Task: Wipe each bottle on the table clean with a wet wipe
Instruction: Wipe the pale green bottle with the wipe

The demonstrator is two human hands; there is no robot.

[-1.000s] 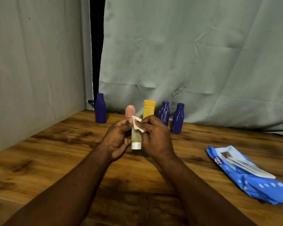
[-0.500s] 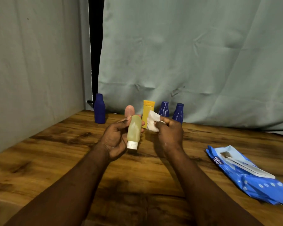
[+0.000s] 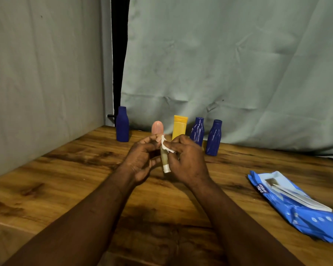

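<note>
My left hand [image 3: 140,160] holds a small pale green bottle [image 3: 164,158] with its white cap pointing down, above the middle of the wooden table [image 3: 65,179]. My right hand [image 3: 186,160] pinches a white wet wipe [image 3: 165,145] and presses it against the bottle's upper part. Behind the hands stand a pink bottle [image 3: 157,127], a yellow tube [image 3: 179,125] and two dark blue bottles [image 3: 197,131] [image 3: 213,138]. Another dark blue bottle [image 3: 122,124] stands at the back left.
A blue wet wipe pack [image 3: 300,204] lies flat on the table at the right, its flap open. A grey-green cloth backdrop [image 3: 229,64] hangs behind the table and along the left side.
Half a second ago my right hand held the wipe away from the bottle; it has moved back left and the wipe is on the bottle again.
</note>
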